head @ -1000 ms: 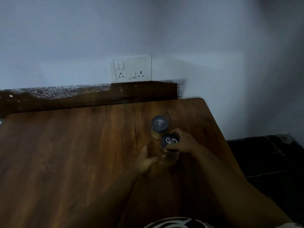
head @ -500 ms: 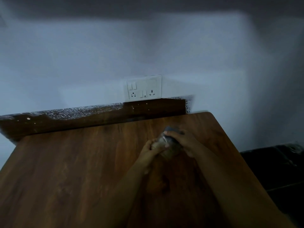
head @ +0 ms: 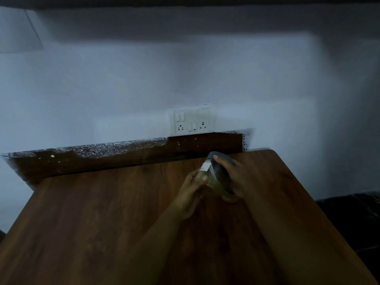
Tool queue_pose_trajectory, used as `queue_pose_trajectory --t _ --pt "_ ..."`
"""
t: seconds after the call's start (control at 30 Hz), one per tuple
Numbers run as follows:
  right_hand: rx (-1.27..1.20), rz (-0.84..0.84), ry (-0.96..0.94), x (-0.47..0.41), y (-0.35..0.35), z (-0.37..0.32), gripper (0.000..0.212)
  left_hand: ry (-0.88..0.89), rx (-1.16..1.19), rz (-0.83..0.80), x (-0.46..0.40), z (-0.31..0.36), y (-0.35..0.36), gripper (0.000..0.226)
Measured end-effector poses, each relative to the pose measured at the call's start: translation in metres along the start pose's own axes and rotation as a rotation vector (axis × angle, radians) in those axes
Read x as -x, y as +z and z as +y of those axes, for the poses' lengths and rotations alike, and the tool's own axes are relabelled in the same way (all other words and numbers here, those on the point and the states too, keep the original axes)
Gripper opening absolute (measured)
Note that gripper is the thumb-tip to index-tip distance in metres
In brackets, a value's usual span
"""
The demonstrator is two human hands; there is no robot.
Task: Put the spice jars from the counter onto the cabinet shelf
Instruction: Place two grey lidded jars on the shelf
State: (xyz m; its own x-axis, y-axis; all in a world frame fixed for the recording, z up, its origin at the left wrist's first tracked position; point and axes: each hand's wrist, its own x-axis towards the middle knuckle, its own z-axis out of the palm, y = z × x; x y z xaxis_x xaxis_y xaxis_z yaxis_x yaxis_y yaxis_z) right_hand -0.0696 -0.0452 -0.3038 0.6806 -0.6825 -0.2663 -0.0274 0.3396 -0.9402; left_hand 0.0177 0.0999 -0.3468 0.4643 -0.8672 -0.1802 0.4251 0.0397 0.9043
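Glass jar (head: 213, 177) with a grey lid (head: 221, 159), tipped over on a slant, lid end toward the wall, base toward the person; held above the wooden tabletop (head: 102, 212), seemingly clear of it. A second jar may sit behind it in the same clutch, but blur and dim light hide that. Right hand (head: 236, 177) wraps the lid and far side, fingers curled round it. Left hand (head: 191, 188) cups the near side, fingertips (head: 203, 177) on the glass by a small white label (head: 205, 167). No cabinet shelf in view; only a dark band along the top edge. Risks, as judged: the tilt puts weight on the lid, so a loose lid could spill spice; smooth glass could slip during the lift overhead; poor light could cause a misjudged reach. Switch plate (head: 193, 121) on the wall behind, well apart.
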Motion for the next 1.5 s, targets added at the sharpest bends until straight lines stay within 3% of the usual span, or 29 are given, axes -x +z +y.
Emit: queue_pose_trajectory --t 0.07,0.13,0.23,0.33,0.4,0.5,0.6,0.73,0.93,1.13,1.33,1.5 --pt "-0.019 -0.055 -0.006 0.001 0.005 0.0 0.067 -0.066 0.017 -0.081 0.002 0.007 -0.007 0.082" --pt "0.017 -0.094 -0.029 0.002 0.009 -0.001 0.06 -0.08 -0.144 -0.103 0.006 0.012 -0.005 0.079" --pt "0.006 -0.093 -0.05 0.001 0.014 -0.007 0.065 0.135 -0.463 0.053 0.005 0.013 0.007 0.066" --pt "0.037 -0.074 -0.074 -0.001 0.02 -0.015 0.089 0.323 -0.723 0.193 0.0 0.015 0.004 0.088" --pt "0.046 -0.075 -0.103 -0.001 0.023 -0.021 0.087 0.257 -0.627 0.082 0.001 0.024 -0.003 0.098" --pt "0.01 -0.152 -0.056 -0.005 0.023 -0.027 0.074 0.121 -0.364 -0.101 0.006 0.038 -0.012 0.093" --pt "-0.047 -0.214 -0.009 -0.007 0.027 -0.027 0.07 0.168 -0.335 -0.006 0.007 0.04 -0.007 0.078" --pt "-0.051 -0.177 -0.082 -0.009 0.034 -0.026 0.091 0.24 -0.329 0.074 0.003 0.035 -0.001 0.091" --pt "-0.058 -0.253 -0.093 -0.01 0.023 -0.031 0.066 0.266 -0.351 0.045 0.004 0.039 -0.002 0.093" --pt "-0.05 -0.249 -0.089 -0.002 0.023 -0.035 0.067 0.248 -0.361 0.044 0.004 0.04 0.0 0.089" --pt "-0.095 -0.211 -0.081 0.007 0.013 -0.046 0.041 0.24 -0.329 0.034 0.0 0.043 0.01 0.083" --pt "-0.049 -0.23 -0.103 0.016 -0.003 -0.059 0.048 0.272 -0.35 0.057 -0.006 0.051 0.034 0.091"
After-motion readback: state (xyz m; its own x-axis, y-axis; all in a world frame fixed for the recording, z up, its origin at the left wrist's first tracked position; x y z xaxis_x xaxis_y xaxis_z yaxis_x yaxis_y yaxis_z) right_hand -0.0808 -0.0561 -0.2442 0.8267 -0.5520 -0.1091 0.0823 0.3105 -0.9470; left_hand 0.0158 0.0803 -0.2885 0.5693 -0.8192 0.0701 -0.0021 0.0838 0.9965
